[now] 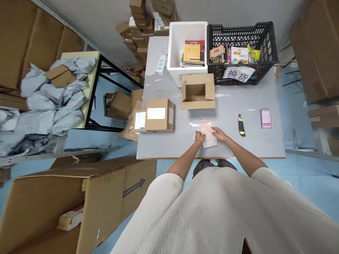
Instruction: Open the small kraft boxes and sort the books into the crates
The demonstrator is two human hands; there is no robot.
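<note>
A flat, pale pink packet in whitish, see-through wrapping (208, 131) lies on the grey table (182, 146), close to its front edge. Its left side is gripped by my left hand (200, 137), closed on the wrapping. My right hand (219, 134) pinches the upper right edge, with thumb and fingers at the border. What the wrapping contains cannot be made out. Just beyond it stands an open cardboard box (198, 104), flaps spread. To the right lies a black and yellow utility knife (241, 126).
Two cardboard boxes with white labels (160, 122) stand at the left. At the back are a white foam box (173, 67) and a black crate (265, 72), both holding books. A pink-screened phone (266, 118) lies right; a power strip (161, 65) sits back left.
</note>
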